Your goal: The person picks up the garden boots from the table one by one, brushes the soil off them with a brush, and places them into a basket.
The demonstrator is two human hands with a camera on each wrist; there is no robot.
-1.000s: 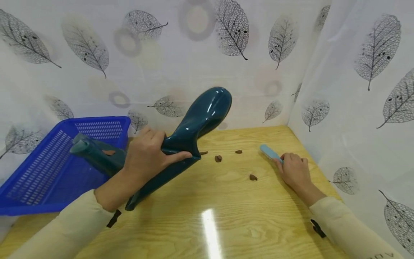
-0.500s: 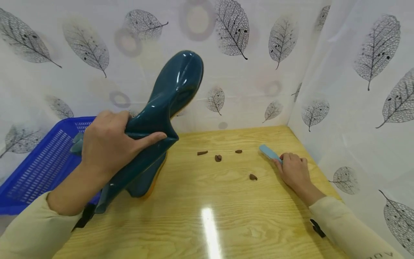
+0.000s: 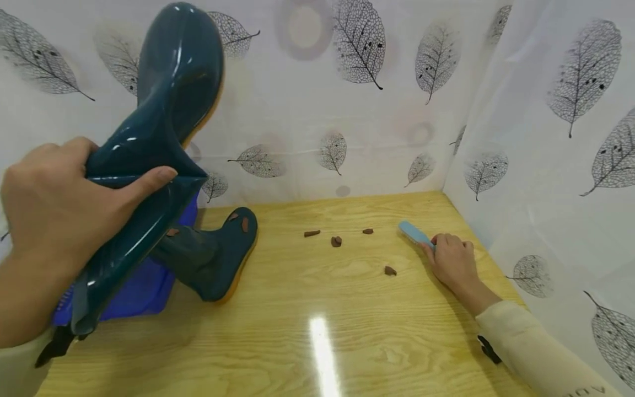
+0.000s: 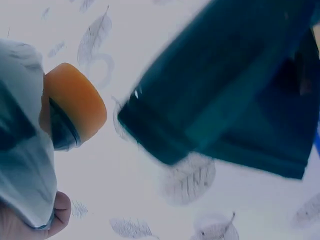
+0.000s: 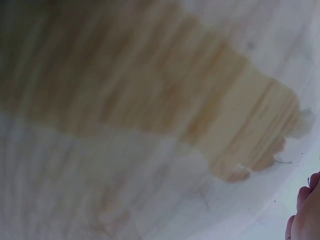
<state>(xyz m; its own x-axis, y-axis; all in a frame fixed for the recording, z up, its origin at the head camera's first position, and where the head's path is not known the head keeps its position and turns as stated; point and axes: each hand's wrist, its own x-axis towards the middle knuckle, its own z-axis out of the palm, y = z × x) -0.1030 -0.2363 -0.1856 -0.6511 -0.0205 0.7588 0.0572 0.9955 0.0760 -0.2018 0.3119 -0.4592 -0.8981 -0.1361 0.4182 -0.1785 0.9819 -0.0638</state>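
In the head view my left hand (image 3: 59, 193) grips a glossy dark teal rain boot (image 3: 154, 127) round its shaft, which is pinched into a fold under the thumb. The boot is up in the air at the left, toe upward, with an orange edge along its sole. The left wrist view shows a wide dark teal shaft (image 4: 210, 90) and an orange sole (image 4: 82, 100). A second teal boot (image 3: 213, 270) lies on its side on the table, with brown flakes on it. At the right, my right hand (image 3: 453, 262) holds a light blue brush (image 3: 413, 232) low over the table.
A blue plastic basket (image 3: 144, 286) stands at the left, largely hidden behind the raised boot. Several brown bits (image 3: 336, 241) lie scattered on the wooden table (image 3: 278, 331). A leaf-patterned curtain (image 3: 297, 110) hangs behind and on the right.
My left hand has carried its boot up and to the left, uncovering the boot lying on the table. My right hand and the brush have stayed in place.
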